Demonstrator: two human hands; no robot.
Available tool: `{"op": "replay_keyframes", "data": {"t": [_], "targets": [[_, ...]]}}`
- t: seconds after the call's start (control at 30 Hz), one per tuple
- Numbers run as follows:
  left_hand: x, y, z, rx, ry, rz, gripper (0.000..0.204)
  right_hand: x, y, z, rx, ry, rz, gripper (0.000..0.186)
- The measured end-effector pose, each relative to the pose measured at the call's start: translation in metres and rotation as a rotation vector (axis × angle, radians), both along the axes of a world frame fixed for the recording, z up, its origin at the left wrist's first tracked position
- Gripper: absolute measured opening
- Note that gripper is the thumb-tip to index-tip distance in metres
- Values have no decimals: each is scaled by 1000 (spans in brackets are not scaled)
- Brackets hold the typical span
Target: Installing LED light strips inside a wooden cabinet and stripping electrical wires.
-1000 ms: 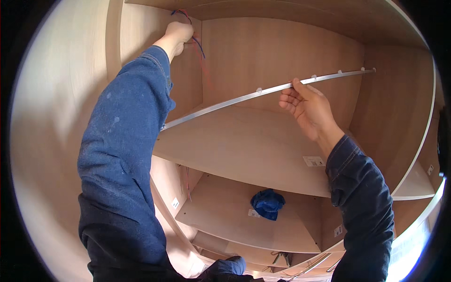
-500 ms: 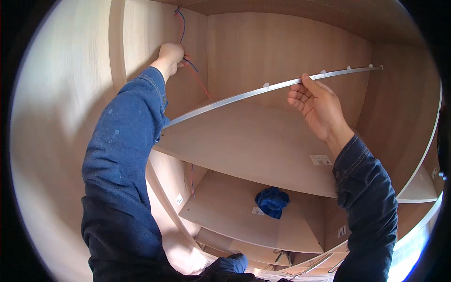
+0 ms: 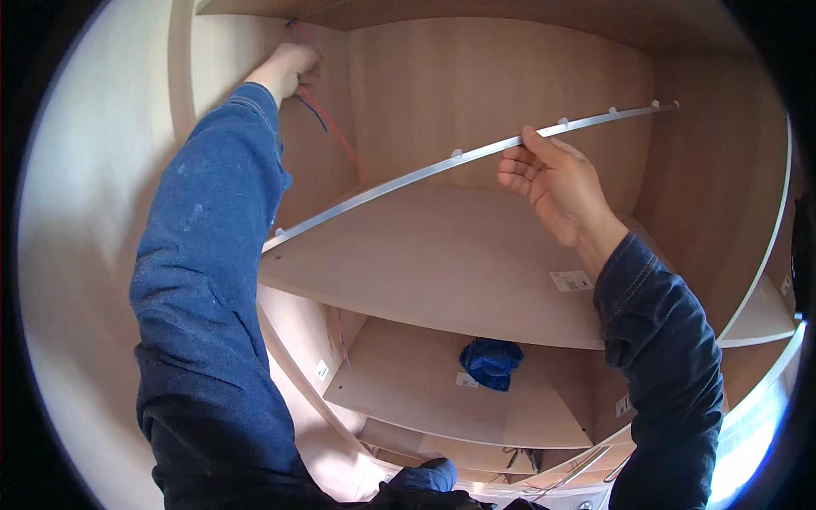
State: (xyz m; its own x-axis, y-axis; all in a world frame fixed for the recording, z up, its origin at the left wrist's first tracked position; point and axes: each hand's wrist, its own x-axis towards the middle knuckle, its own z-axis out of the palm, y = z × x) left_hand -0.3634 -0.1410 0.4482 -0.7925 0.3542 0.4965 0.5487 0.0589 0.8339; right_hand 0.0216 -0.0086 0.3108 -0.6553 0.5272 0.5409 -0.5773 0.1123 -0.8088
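Pale wood cabinet [image 3: 501, 76], with one slim metal strip [image 3: 425, 173] slanting across its upper part.
Right hand [image 3: 557, 187] pinches the strip beyond its middle; the right end is near the right side wall [image 3: 722, 170], the left end appears just beside the left sleeve [image 3: 204, 212]. Under the strip, the upper shelf [image 3: 425, 255] gives open room until its front edge. Left hand [image 3: 295, 68], blurred, is at red and blue wires [image 3: 336, 134] near the left wall [image 3: 229, 55]; whether it grips them, one cannot tell. Lower shelf [image 3: 408, 391] carries a blue cloth [image 3: 491, 364].
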Motion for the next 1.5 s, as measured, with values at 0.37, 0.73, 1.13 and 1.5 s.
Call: {"op": "replay_keyframes", "data": {"t": [0.37,0.73,1.13,1.5], "targets": [[-151,25,84,-17,184,-47,20,-10,10,-4,-7,5,78,22],[-176,13,69,5,302,114,21,-10,7,1,-7,-22,74,23],[-69,29,47,33,371,500,24,-9,8,2,17,-9,10,21],[-31,24,29,79,472,717,26,-11,9,3,-23,-27,-13,21]]}}
